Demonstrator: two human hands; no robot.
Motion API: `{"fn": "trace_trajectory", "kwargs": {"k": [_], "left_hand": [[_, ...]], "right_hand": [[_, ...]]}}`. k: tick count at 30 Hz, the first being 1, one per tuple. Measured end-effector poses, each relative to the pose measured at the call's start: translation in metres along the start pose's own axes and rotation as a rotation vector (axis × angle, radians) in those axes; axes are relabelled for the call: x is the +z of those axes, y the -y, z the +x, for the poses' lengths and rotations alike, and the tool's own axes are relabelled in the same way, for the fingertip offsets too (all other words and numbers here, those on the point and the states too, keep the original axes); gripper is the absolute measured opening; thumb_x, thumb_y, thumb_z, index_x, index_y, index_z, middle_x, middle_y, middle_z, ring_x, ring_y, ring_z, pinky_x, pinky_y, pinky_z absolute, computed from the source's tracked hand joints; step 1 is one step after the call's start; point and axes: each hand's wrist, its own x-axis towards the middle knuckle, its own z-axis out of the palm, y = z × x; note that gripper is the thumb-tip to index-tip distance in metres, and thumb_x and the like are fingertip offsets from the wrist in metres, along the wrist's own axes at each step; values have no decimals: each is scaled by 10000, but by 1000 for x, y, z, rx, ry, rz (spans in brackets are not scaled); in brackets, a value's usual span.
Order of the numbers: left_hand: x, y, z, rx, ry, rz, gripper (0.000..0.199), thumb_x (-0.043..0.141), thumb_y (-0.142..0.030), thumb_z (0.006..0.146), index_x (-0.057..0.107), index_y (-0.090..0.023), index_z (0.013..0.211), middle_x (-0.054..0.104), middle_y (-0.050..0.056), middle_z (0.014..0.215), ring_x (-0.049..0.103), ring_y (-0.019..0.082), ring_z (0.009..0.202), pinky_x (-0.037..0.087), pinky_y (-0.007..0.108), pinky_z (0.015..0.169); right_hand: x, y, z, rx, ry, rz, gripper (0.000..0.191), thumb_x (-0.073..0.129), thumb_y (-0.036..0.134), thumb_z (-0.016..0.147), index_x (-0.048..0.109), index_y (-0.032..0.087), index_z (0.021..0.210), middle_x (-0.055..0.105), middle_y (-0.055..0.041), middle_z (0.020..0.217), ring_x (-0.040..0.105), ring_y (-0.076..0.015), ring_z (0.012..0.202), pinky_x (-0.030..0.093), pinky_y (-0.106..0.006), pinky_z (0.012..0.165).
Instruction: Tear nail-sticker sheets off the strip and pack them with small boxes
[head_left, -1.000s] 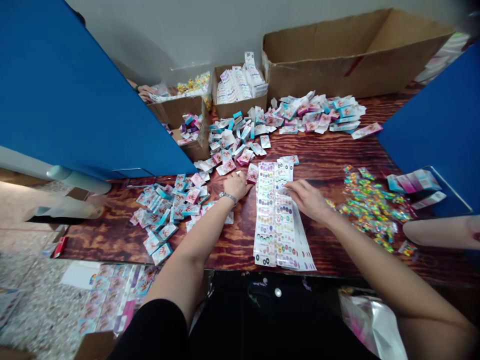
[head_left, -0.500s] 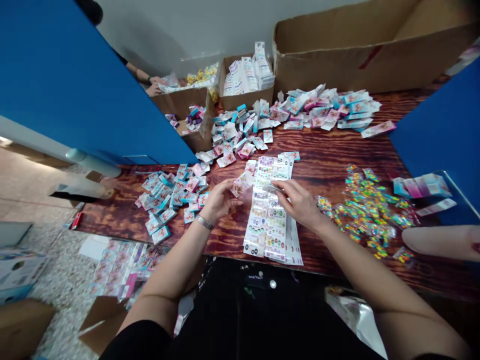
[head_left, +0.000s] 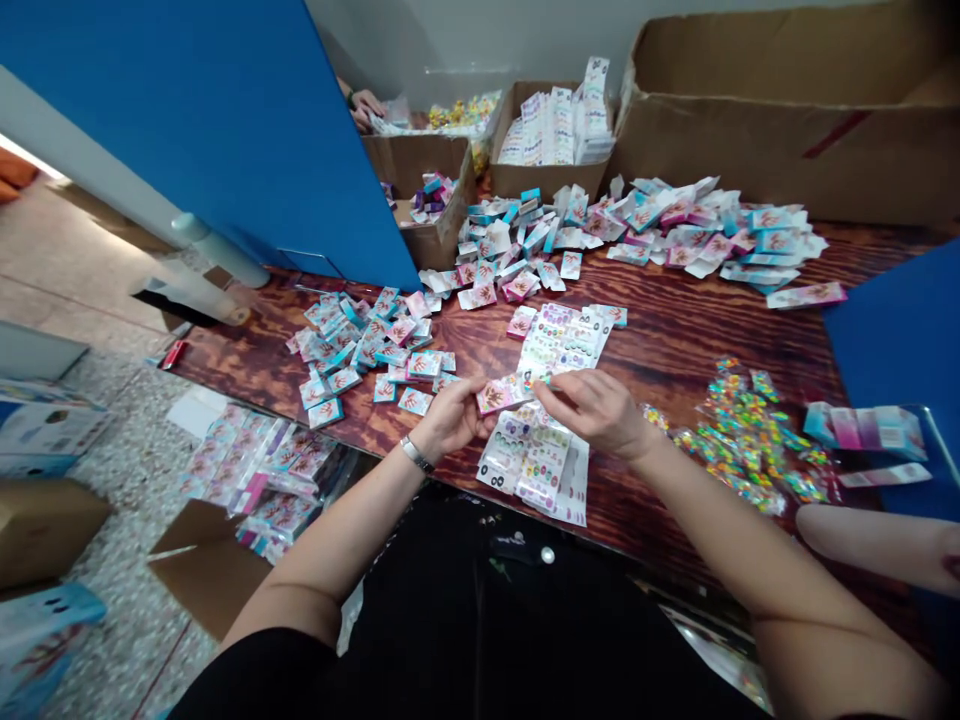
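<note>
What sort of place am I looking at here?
Probably a hand-packing workstation: small printed cartons heaped on the wood-grain table, an open cardboard box of printed sheets, and a pile of small packets with bright contents.

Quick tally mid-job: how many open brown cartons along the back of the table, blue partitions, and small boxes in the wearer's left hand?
Open brown cartons: 3 (left, middle, large right)
Blue partitions: 2 (left, right)
Small box in left hand: 1
Total: 6
</note>
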Motion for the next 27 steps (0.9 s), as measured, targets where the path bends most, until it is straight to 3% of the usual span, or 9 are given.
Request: {"fn": "trace_trajectory", "kwargs": {"k": [5, 9, 13, 16, 18, 21, 24, 27], "left_hand": [[5, 4, -5, 110, -23, 172, 210, 531, -303, 860, 592, -112, 797, 591, 18, 591, 537, 94, 405, 438, 187, 356], [10, 4, -4, 143, 18, 263, 231, 559, -348, 847, 575, -121, 803, 557, 4, 612, 529, 82, 424, 440, 182, 370], [15, 0, -5, 190, 28, 405, 299, 542, -380, 870, 569, -170, 1082, 571, -2, 735, 567, 91, 508, 487, 211, 450], [14, -6, -7, 397, 29, 809, 397, 577, -442, 859, 579, -191, 1168, 627, 52, 931, 642, 161, 774, 550, 298, 665], [10, -10, -8, 563, 62, 1168, 467, 648, -467, 812, 602, -168, 1167, 646, 91, 1035, 628, 217, 932, 522, 349, 811], [2, -15, -8, 644, 90, 1558, 483, 667, -443, 809, 591, -153, 1188, 671, 106, 1029, 622, 251, 958, 480, 375, 868], [-4, -14, -6, 646, 42, 1733, 398, 645, -344, 832, 572, -171, 1183, 668, 103, 1047, 618, 261, 999, 466, 366, 880], [-6, -10, -4, 672, 3, 1741, 356, 636, -256, 817, 555, -161, 1150, 656, 108, 1040, 608, 265, 1015, 466, 358, 870]], "right_hand": [[2, 6, 0, 82, 151, 262, 301, 499, 146, 928, 658, 324, 1112, 672, -25, 933, 622, -163, 844, 559, -344, 786], [1, 19, 2, 185, 75, 388, 317, 484, 135, 935, 653, 288, 1155, 679, -54, 990, 644, -186, 906, 571, -374, 830], [1, 29, 2, 239, 2, 314, 332, 441, 88, 941, 651, 199, 1174, 691, -96, 1031, 657, -192, 933, 576, -328, 816], [2, 33, 1, 230, -1, 196, 303, 453, 82, 934, 667, 173, 1129, 706, -97, 995, 660, -195, 892, 575, -319, 780], [3, 35, 2, 222, 26, 148, 282, 465, 99, 935, 679, 188, 1097, 713, -80, 968, 656, -200, 878, 572, -338, 774], [6, 38, 8, 198, 75, 201, 268, 461, 126, 946, 690, 202, 1065, 717, -65, 944, 652, -196, 877, 574, -341, 782], [11, 44, 14, 209, 102, 314, 273, 447, 141, 958, 688, 196, 1075, 716, -73, 965, 659, -189, 899, 585, -326, 803], [14, 50, 21, 234, 70, 399, 275, 457, 140, 955, 673, 176, 1122, 710, -102, 1017, 662, -206, 974, 587, -352, 864]]}}
